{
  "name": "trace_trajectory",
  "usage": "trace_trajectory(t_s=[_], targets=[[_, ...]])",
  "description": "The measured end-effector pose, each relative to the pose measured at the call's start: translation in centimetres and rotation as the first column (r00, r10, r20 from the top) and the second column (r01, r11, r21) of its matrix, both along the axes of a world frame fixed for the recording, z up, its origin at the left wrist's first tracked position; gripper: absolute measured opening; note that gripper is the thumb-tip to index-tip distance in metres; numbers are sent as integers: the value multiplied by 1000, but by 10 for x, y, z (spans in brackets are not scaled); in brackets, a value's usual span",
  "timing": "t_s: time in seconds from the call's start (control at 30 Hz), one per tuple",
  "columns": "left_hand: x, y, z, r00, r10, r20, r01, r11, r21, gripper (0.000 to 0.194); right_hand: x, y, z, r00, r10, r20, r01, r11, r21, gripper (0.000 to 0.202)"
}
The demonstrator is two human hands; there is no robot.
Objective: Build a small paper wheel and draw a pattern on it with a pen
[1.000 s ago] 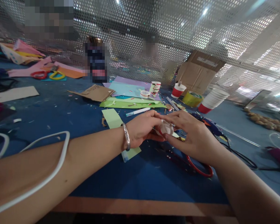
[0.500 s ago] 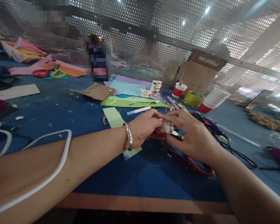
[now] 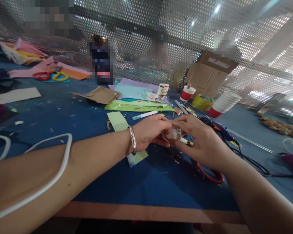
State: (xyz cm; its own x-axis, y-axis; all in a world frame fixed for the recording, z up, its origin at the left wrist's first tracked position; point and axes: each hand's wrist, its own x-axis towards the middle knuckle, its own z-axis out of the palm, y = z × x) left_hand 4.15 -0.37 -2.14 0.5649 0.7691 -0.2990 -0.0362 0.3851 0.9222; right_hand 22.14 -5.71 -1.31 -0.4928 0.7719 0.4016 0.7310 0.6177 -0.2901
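My left hand [image 3: 156, 129] and my right hand [image 3: 196, 138] meet over the table with their fingers curled around a small white cup-like piece [image 3: 174, 133]. Fingers cover much of it; a bit of red shows at its edge, and its exact kind is unclear. Under my left wrist, which wears a silver bangle [image 3: 132, 140], lies a strip of pale green paper [image 3: 118, 121]. A red loop handle [image 3: 211, 175] pokes out below my right hand. Beyond my fingers rests a white marker with a light blue end [image 3: 145, 115].
Beyond are coloured sheets [image 3: 134, 92], a cardboard piece [image 3: 101, 95], a red-and-white paper cup [image 3: 187, 93], yellow tape [image 3: 202, 102] and stacked cups [image 3: 224, 103]. A blue glue gun [image 3: 217, 128] trails its black cord at right. A white cable [image 3: 65, 156] crosses my left forearm. Scissors [image 3: 60, 75] lie far left.
My left fingers have shifted slightly around the white piece, exposing more of its left side and the red at its edge. My right hand is nearly where it was.
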Motion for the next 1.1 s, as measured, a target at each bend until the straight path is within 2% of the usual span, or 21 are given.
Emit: trace_trajectory(t_s=[0.1, 0.23, 0.5, 0.67, 0.9, 1.0, 1.1], targets=[[-1, 2, 0, 1000, -21, 12, 21, 1000, 0, 8, 1, 1, 1, 1000, -5, -15, 4, 998, -62, 35], [-2, 1, 3, 999, -34, -36, 35, 999, 38, 9, 4, 3, 1, 999, -27, -31, 24, 995, -98, 40], [-3, 2, 5, 999, -50, 11, 50, 998, 44, 6, 7, 4, 5, 999, -33, -23, 31, 995, -91, 46], [-4, 4, 5, 998, -59, 14, 58, 998, 30, 12, 9, 3, 5, 999, -35, -40, 32, 996, -87, 47], [-4, 9, 4, 1000, 2, -12, -1, 1000, 25, 4, 7, 0, 6, 996, -18, -91, 11, 997, -80, 48], [-6, 13, 2, 999, -38, 16, 37, 999, 28, 3, 6, 0, 7, 996, -10, -88, 8, 1000, -25, 47], [-9, 15, 1, 993, -110, 41, 108, 993, 58, 12, 6, 0, 8, 996, 7, -92, -6, 1000, 15, 44]])
